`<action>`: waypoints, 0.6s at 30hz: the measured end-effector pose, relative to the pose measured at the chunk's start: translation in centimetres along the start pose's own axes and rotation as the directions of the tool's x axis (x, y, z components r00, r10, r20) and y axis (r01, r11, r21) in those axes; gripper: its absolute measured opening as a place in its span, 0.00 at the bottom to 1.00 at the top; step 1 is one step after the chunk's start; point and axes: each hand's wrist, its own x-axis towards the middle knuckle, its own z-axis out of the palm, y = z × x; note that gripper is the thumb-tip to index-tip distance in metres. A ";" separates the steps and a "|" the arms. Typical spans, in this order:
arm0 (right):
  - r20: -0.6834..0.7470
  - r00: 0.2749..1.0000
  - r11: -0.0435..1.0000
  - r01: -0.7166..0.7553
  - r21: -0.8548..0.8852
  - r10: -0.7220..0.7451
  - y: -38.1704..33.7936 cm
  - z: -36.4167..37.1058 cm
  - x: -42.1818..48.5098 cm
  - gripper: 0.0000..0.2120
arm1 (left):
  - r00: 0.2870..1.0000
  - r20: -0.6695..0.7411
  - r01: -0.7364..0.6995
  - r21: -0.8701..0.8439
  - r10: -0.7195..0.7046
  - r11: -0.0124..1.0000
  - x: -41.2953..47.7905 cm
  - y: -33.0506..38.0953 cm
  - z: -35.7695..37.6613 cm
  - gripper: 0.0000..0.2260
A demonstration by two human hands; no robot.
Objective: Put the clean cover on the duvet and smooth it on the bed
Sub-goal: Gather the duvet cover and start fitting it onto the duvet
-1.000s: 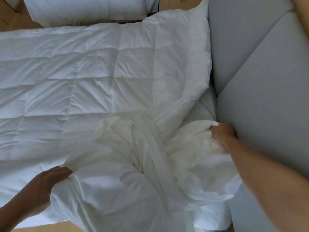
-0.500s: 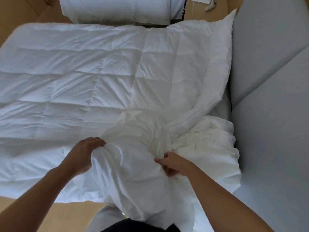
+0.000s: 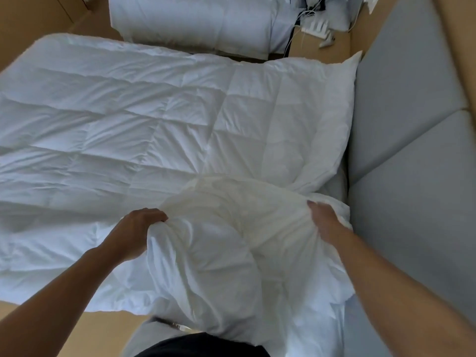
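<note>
Tan floor (image 3: 85, 331) with a quilted white duvet (image 3: 154, 124) spread flat at left. Centre: the left hand (image 3: 131, 233) grips the left edge of the bunched white cover (image 3: 226, 248), which is heaped on the duvet's near right corner. The right hand (image 3: 325, 222), blurred, clutches its right side, fingers curled into fabric. Right: grey mattress (image 3: 412, 202).

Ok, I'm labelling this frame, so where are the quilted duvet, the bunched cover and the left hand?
quilted duvet (image 3: 154, 119): head view, on a flat quilted square near its middle.
bunched cover (image 3: 219, 253): head view, on the crumpled mound's middle.
left hand (image 3: 134, 233): head view, on the back of the hand.
</note>
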 end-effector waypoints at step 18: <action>-0.381 0.841 0.881 -0.457 -0.118 0.385 9.2 -0.4 -4.0 0.63 | 0.995 -0.070 0.059 -0.079 -0.064 0.995 0.3 1.0 0.7 0.19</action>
